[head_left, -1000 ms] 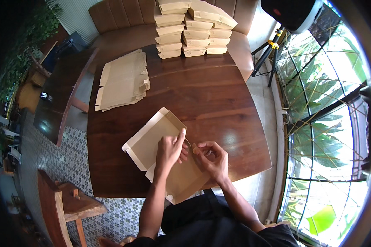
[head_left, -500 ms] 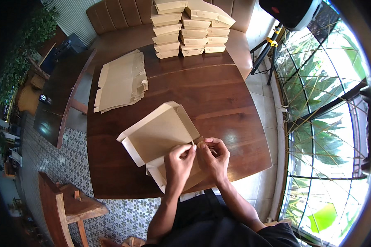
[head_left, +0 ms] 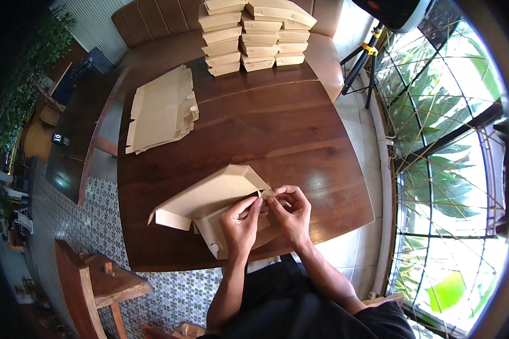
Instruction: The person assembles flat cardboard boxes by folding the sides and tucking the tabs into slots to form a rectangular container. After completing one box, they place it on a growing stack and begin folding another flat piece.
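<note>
A brown cardboard box (head_left: 206, 195), partly folded, rests near the table's front edge with its lid panel tilted up on the far side. My left hand (head_left: 241, 221) is closed in a pinch on a flap at the box's right corner. Right beside it, my right hand (head_left: 292, 213) pinches a small tab of the same box between thumb and fingers. The fingertips of both hands nearly meet there, and they cover part of the corner. Toward the front of the box, a round tab (head_left: 214, 247) shows on its wall.
Flat unfolded cardboard blanks (head_left: 161, 110) lie piled on the left of the wooden table (head_left: 277, 124). Folded boxes (head_left: 260, 39) stand in tall stacks at the far edge. A wooden chair (head_left: 99, 279) is at the lower left, and a tripod (head_left: 369, 53) stands beyond the right corner.
The lid panel has swung to a steeper angle and the box has shifted slightly toward me. Both hands stay pinched at the corner. The whole view has shifted a little.
</note>
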The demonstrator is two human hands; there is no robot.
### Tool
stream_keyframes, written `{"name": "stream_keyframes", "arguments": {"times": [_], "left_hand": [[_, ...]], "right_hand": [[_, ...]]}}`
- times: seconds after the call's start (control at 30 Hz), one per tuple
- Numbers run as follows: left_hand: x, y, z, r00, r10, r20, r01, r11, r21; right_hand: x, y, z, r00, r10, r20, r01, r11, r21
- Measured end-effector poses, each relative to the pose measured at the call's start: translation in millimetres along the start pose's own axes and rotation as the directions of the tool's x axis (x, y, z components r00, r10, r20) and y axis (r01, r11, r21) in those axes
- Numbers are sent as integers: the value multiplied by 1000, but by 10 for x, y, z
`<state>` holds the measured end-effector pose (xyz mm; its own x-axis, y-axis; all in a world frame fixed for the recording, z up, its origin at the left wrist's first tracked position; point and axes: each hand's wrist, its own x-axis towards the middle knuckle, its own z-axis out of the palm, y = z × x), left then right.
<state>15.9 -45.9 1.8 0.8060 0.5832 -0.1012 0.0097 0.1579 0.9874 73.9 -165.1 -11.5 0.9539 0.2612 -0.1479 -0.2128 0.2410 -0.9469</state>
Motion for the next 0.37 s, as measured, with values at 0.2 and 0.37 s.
{"name": "stream_keyframes", "arguments": {"times": [0.2, 0.37], "left_hand": [[16, 25, -30, 1000, -1, 20, 2, 1000, -14], [22, -18, -31, 999, -9, 35, 10, 999, -31]], "right_hand": [[38, 103, -13, 999, -24, 35, 24, 999, 24], [26, 35, -37, 997, 66, 39, -64, 995, -73]]}}
